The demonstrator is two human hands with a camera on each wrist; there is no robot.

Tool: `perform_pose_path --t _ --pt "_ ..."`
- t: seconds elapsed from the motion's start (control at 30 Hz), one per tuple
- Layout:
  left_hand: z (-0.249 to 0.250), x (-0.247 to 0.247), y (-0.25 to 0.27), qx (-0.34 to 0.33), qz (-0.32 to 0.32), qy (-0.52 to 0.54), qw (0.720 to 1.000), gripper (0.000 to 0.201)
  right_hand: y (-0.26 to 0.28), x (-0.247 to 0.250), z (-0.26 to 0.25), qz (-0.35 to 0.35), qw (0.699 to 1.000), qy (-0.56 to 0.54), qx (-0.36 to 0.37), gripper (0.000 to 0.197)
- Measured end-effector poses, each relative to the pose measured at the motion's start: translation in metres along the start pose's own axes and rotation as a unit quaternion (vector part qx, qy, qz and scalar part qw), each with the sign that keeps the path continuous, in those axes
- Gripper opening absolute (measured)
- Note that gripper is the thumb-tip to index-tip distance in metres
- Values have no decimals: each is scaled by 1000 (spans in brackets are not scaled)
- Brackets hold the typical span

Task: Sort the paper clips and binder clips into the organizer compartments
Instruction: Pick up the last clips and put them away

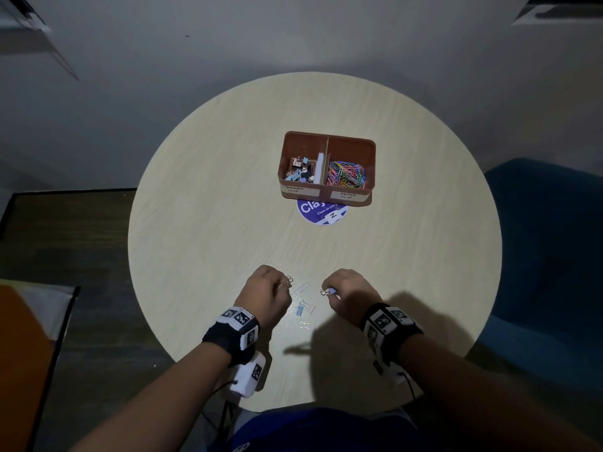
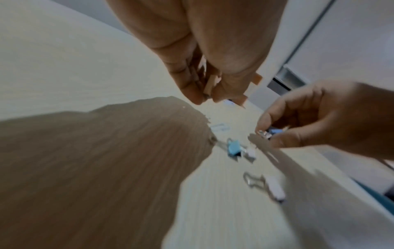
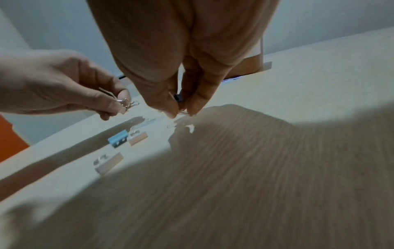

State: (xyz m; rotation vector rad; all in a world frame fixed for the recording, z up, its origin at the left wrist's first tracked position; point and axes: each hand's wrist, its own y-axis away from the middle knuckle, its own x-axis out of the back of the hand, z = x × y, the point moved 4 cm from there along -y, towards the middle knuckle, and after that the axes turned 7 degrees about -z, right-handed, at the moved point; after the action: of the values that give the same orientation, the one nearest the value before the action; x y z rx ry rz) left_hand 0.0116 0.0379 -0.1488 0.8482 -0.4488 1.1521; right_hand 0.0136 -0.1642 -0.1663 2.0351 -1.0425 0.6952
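A brown two-part organizer (image 1: 349,151) stands past the table's middle, its left part labelled binder clip and its right part paper clip. Both parts hold clips. My left hand (image 1: 283,286) pinches a pale pink binder clip (image 2: 210,84) just above the table. My right hand (image 1: 327,290) pinches a blue binder clip (image 2: 271,131) at about the same height. Between and below the hands lie a blue binder clip (image 1: 299,310), a white binder clip (image 1: 307,324) and a pale paper clip (image 1: 302,288).
The round light-wood table (image 1: 212,190) carries a blue round sticker (image 1: 310,210) in front of the organizer. A blue chair (image 1: 548,256) stands at the right, and an orange surface (image 1: 23,353) lies at the left. My hands' shadows fall on the near tabletop.
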Motion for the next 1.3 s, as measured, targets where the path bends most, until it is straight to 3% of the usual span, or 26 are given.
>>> perform_pose_path --t 0.13,0.23,0.4,0.57,0.7,0.8,0.93,1.0,1.17,1.3 --pt "11 30 -16 9 32 9 999 9 -14 41 -15 33 999 -4 -9 22" --pt "31 62 -50 -39 50 -12 998 7 -37 90 -36 107 993 -26 -31 20" --pt "89 125 -121 -113 129 -52 984 13 -96 171 -73 182 983 -6 6 19" --pt "110 146 -161 -108 77 -98 986 26 -129 200 -79 169 985 19 -15 31" --pt "85 128 -144 -107 61 -113 986 17 -110 170 -61 163 986 25 -5 15" --pt "55 89 -112 -120 -50 -134 982 15 -79 113 -50 69 997 25 5 7" --pt "19 35 -60 -115 -175 -128 969 23 -36 35 -42 -57 996 -6 65 22" --pt "8 13 -41 -112 -214 -129 962 27 -19 9 -39 -117 992 -3 44 25" --pt "0 -27 -9 -107 -279 -147 943 41 6 -29 -25 -119 990 -54 59 40" --pt "-4 -41 2 -112 -261 -158 946 35 11 -36 -23 -121 989 -45 73 45"
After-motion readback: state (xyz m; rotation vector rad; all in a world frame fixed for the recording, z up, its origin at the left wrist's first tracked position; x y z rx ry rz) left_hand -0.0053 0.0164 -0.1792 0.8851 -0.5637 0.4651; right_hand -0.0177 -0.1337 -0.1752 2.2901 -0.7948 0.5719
